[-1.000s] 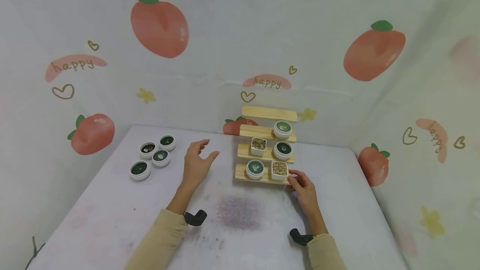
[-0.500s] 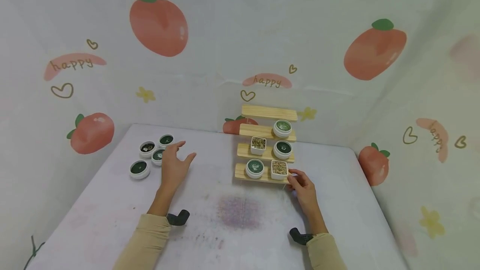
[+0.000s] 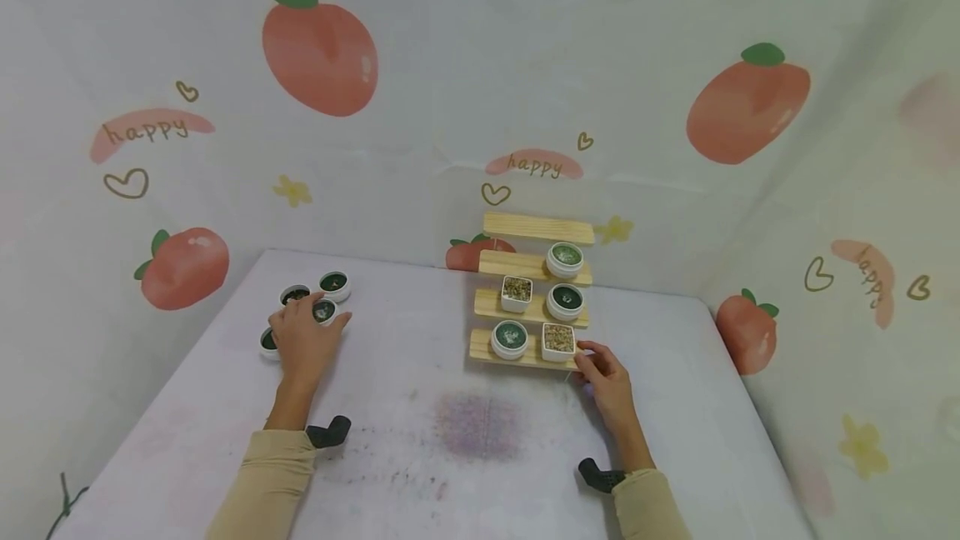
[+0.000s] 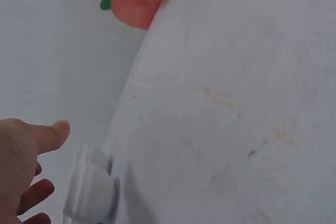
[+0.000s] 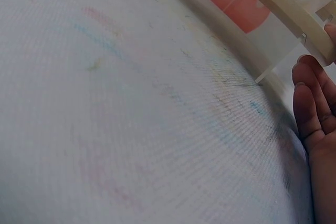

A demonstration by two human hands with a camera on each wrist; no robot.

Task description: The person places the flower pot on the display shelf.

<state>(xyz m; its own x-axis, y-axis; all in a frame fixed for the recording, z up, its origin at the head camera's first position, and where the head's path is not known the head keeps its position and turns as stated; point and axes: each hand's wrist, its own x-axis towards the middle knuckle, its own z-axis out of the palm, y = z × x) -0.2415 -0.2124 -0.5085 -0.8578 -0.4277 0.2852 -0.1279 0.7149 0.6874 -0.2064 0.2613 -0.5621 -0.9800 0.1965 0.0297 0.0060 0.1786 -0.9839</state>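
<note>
In the head view my left hand [image 3: 303, 344] hovers over a cluster of small round white pots with dark green tops, thumb and fingers spread around the nearer ones. One pot [image 3: 325, 312] shows between thumb and fingers; another [image 3: 268, 343] is partly covered by the hand. The left wrist view has a white pot [image 4: 92, 192] beside the thumb, apart from it. My right hand [image 3: 611, 390] grips the lower right corner of a stepped wooden display stand [image 3: 538, 228], thumb above and fingers below the plank [image 5: 294, 3] in the right wrist view.
On the stand's steps sit round green-topped pots [image 3: 566, 259] and square white pots [image 3: 558, 342] filled with tan bits. Another round pot [image 3: 334, 286] stands at the back of the left cluster. A printed cloth backdrop [image 3: 420, 107] rises behind the table [image 3: 420, 473].
My left hand has moved left, from the middle of the table to over the round pots. The right hand has stayed at the stand's corner.
</note>
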